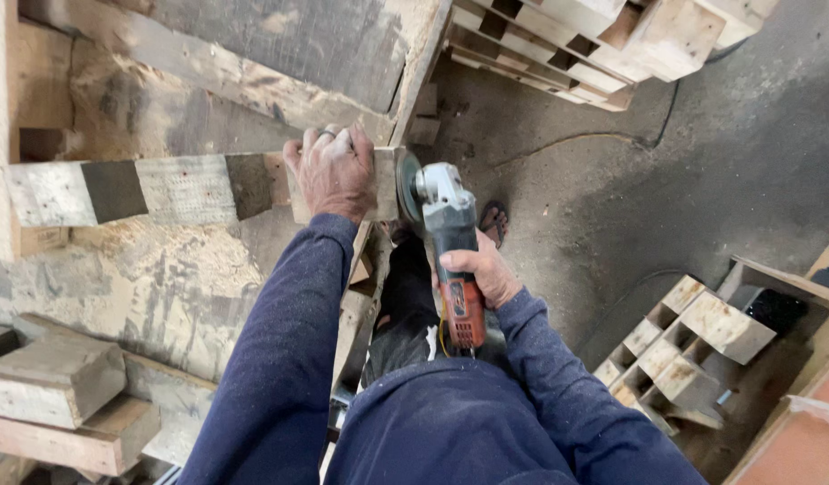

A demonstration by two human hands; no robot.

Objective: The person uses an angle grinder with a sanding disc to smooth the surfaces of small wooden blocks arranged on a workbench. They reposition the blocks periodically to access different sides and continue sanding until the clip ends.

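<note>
Meanwhile, left hand [335,172] fingers clamp the plank [163,190]; right hand [486,274] grips the grinder [446,233].

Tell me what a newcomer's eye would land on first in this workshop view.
The angle grinder at centre, gripped by the right hand, its disc against the end of a weathered wooden plank. The left hand presses that plank down on the dusty workbench. Stacked pallets sit at the top right, with more wooden frames on the floor at lower right.
</note>
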